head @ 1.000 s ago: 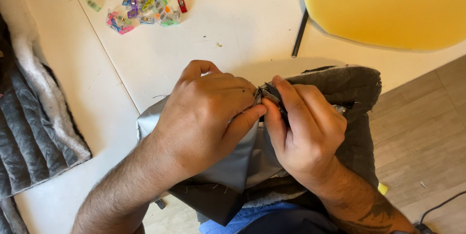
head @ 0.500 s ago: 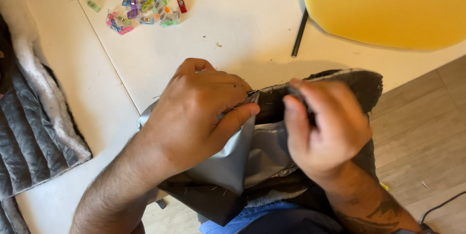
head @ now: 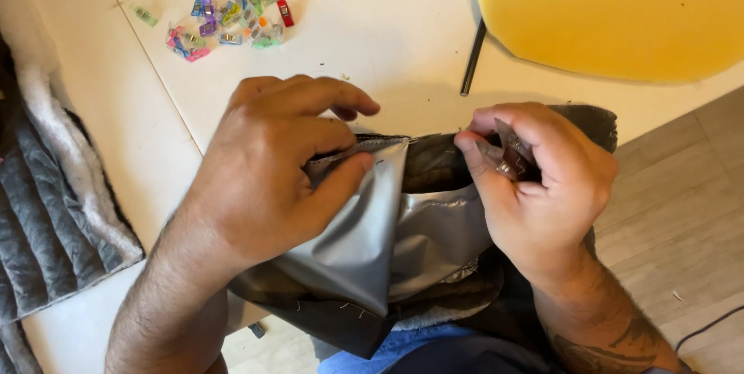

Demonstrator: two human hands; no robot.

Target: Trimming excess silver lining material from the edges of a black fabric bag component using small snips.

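A folded piece of dark grey fabric with a shiny silver lining [head: 387, 242] lies over my lap at the edge of a white table [head: 372, 25]. My left hand [head: 271, 165] pinches its stitched top edge between thumb and fingers. My right hand [head: 535, 180] grips the same edge further right, fingers curled around the fabric and a small dark clip-like object [head: 508, 153]. The stretch of edge between both hands is pulled taut.
A pile of small coloured clips [head: 232, 6] lies at the table's far side. A grey quilted fabric with white fleece backing [head: 46, 196] covers the left. A yellow chair seat [head: 612, 10] stands at top right over wooden flooring [head: 682, 219].
My hands, close together a second ago, have drawn apart along the fabric's edge. The right hand moved right, and the silver lining now shows between them.
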